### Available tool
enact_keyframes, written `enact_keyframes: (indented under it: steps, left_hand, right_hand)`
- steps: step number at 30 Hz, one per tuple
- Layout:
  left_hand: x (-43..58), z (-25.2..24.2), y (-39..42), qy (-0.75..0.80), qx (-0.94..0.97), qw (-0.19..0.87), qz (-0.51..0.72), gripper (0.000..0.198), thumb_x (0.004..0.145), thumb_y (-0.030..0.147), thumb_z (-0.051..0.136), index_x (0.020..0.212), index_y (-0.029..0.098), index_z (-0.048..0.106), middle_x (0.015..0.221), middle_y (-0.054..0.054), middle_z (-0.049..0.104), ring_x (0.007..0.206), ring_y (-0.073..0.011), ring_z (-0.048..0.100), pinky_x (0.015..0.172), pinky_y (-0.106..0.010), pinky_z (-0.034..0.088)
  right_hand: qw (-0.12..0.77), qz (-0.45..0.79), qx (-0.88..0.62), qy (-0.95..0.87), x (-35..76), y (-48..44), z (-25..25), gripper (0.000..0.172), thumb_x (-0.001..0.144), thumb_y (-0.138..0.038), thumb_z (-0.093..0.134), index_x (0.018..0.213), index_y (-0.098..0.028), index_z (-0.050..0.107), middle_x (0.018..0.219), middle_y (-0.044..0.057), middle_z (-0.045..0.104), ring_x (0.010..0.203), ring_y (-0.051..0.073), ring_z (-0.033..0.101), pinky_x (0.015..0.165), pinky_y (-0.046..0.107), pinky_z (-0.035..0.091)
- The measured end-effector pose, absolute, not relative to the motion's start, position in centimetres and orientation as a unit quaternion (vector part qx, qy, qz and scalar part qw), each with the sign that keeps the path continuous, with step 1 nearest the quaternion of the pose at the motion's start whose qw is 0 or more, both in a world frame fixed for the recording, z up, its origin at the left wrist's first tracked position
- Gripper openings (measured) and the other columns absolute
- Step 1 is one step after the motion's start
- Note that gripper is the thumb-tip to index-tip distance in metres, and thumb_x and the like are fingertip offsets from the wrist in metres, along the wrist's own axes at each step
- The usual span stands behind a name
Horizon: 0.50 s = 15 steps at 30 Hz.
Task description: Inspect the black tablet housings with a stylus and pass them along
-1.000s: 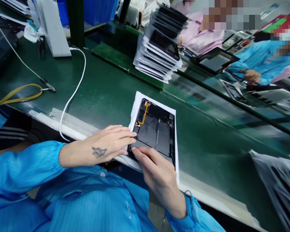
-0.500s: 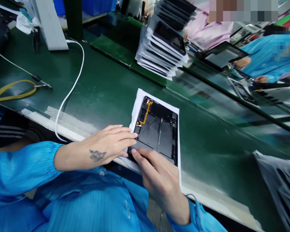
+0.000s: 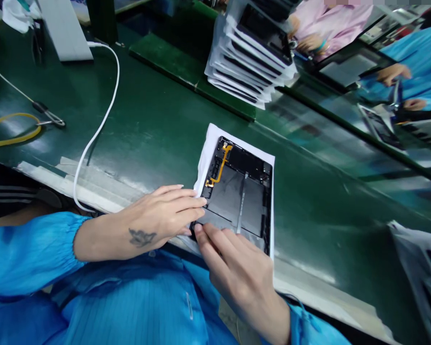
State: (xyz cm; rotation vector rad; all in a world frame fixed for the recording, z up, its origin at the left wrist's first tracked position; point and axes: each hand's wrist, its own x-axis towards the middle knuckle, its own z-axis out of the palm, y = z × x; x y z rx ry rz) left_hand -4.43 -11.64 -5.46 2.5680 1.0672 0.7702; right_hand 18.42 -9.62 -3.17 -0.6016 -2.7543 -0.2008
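Observation:
An opened tablet point(image 3: 233, 196) with its dark inside facing up lies on a white sheet or sleeve point(image 3: 210, 139) near the table's front edge. A yellow-orange flat flex cable point(image 3: 221, 165) runs along its upper left side. My left hand point(image 3: 168, 211) rests with fingers stretched out over the tablet's left edge, fingertips touching it. At the near left corner my right hand point(image 3: 237, 268) has its thumb and curled fingers pressed together on the tablet. What those fingertips hold, if anything, is hidden beneath them.
A tall stack of sleeved tablets point(image 3: 251, 62) stands on a green ledge point(image 3: 172, 64) at the back. A white cable point(image 3: 106, 115) crosses the green table on the left, near a yellow strap point(image 3: 12, 127). More sleeves point(image 3: 420, 268) lie at right. Co-workers' hands point(image 3: 395, 74) are across the table.
The view has shifted slightly, so the table's things sit a little differently in it. My hands stay at the same edge and corner of the tablet; the right fingers have curled a little more.

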Motion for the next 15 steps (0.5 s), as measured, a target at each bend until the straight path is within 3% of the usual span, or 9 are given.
enact_keyframes:
  steps: [5,11,15]
  left_hand:
    - [-4.4,-5.3,-11.5,0.377,0.877,0.129,0.270,0.033,0.107,0.022,0.044,0.133,0.009,0.058,0.144,-0.013,0.059,0.137,-0.0238,0.054,0.120,-0.045,0.042]
    - [-4.4,-5.7,-11.4,0.379,0.879,0.120,0.263,0.032,0.107,0.021,0.043,0.134,0.011,0.058,0.144,-0.012,0.059,0.137,-0.0238,0.053,0.118,-0.045,0.043]
    - [-4.5,-6.2,-11.4,0.378,0.882,0.122,0.254,0.037,0.107,0.023,0.044,0.141,0.012,0.052,0.147,-0.011,0.057,0.140,-0.0211,0.050,0.120,-0.044,0.041]
  right_hand:
    - [0.103,-0.056,-0.163,-0.980,18.0,-8.4,-1.7,0.041,0.105,-0.009,0.031,0.091,-0.015,0.069,0.080,0.004,0.069,0.065,0.015,0.052,0.057,0.032,0.035]
    - [0.124,-0.117,-0.189,-0.967,17.9,-9.5,-2.3,0.029,0.101,-0.009,0.043,0.089,-0.013,0.069,0.081,0.006,0.068,0.063,0.016,0.049,0.056,0.034,0.032]
    - [0.105,-0.083,-0.168,-0.977,17.8,-8.6,-2.1,0.035,0.102,-0.009,0.037,0.087,-0.017,0.068,0.081,0.004,0.068,0.066,0.016,0.053,0.056,0.033,0.034]
